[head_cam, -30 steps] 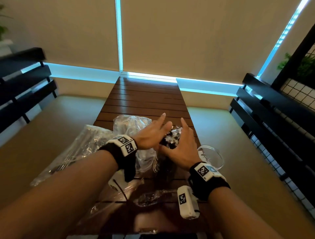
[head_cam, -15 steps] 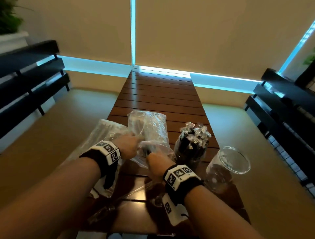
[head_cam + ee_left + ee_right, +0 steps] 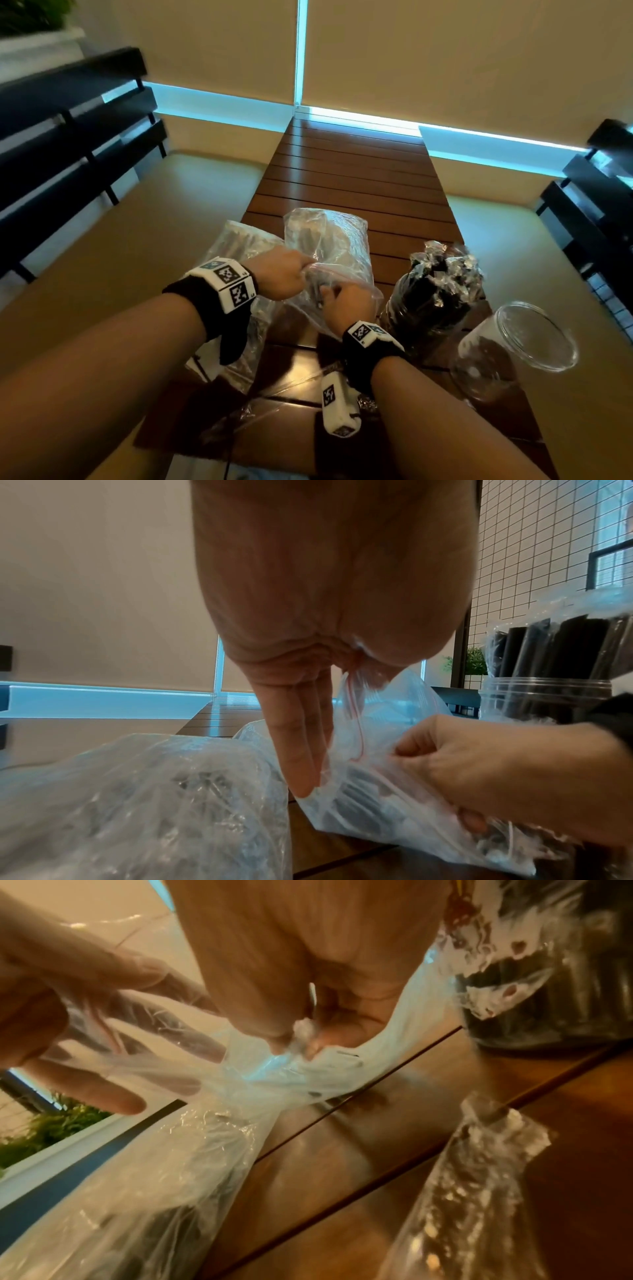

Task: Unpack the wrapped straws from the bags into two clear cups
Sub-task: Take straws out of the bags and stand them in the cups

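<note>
Both hands work mouth of zip-seal bag (image 3: 329,246) of wrapped straws on slatted wooden table (image 3: 346,171); left hand (image 3: 279,274) pinches red-lined zip edge, other fingers straight; right hand (image 3: 346,303) grips opposite lip. Full cup (image 3: 435,301) of wrapped straws stands just right of bag; empty clear cup (image 3: 513,349) nearer table's edge; second bag (image 3: 239,246) lies left. Risk: sharp tug splits thin plastic, spills straws; right arm may knock empty cup off.

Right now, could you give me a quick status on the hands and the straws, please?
Left hand pinching zip bag mouth. Right hand gripping its rim. One cup full of straws; empty cup waiting. Nothing blocking.
</note>
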`<control>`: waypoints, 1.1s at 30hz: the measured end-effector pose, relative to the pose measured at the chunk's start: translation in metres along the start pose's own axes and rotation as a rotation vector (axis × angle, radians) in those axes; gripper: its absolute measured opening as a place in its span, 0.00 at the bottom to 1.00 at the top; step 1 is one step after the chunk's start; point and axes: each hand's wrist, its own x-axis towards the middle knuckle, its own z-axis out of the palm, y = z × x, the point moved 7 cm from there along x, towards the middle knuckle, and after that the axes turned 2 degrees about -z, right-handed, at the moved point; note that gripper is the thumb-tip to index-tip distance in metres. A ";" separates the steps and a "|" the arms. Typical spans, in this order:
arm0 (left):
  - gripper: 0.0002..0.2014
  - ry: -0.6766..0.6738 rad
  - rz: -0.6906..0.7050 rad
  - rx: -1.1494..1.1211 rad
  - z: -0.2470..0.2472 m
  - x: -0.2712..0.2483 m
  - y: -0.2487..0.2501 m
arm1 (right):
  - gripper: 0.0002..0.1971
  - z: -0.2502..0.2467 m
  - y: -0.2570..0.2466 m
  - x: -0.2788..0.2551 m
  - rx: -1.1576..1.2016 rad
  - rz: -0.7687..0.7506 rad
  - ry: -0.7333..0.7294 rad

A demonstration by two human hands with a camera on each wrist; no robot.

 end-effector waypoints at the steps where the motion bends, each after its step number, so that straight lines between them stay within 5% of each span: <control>1: 0.10 -0.004 0.005 -0.008 0.000 0.001 0.000 | 0.20 -0.002 0.001 0.001 0.056 0.021 0.027; 8: 0.13 0.018 0.006 -0.008 -0.005 0.003 -0.002 | 0.14 0.007 -0.011 0.007 0.651 0.039 -0.049; 12: 0.12 0.011 -0.017 -0.020 -0.004 0.004 -0.006 | 0.16 0.002 -0.001 0.006 0.564 0.199 0.045; 16: 0.12 0.007 -0.050 -0.018 -0.005 0.006 -0.010 | 0.19 -0.017 0.003 -0.003 0.501 0.132 0.188; 20: 0.13 -0.007 -0.081 -0.065 -0.008 0.006 -0.010 | 0.18 -0.010 0.006 0.002 0.864 0.101 0.197; 24: 0.14 0.005 -0.114 -0.122 -0.013 0.004 -0.006 | 0.09 -0.008 -0.006 -0.008 0.888 0.000 0.069; 28: 0.16 0.031 -0.161 -0.156 -0.016 0.002 -0.008 | 0.32 0.000 -0.023 -0.042 0.643 -0.112 -0.393; 30: 0.18 0.036 -0.173 -0.154 -0.016 0.000 -0.010 | 0.33 0.010 -0.024 -0.063 0.476 -0.120 -0.659; 33: 0.17 0.026 -0.181 -0.131 -0.016 -0.001 -0.010 | 0.32 0.015 -0.025 -0.074 0.072 -0.225 -0.769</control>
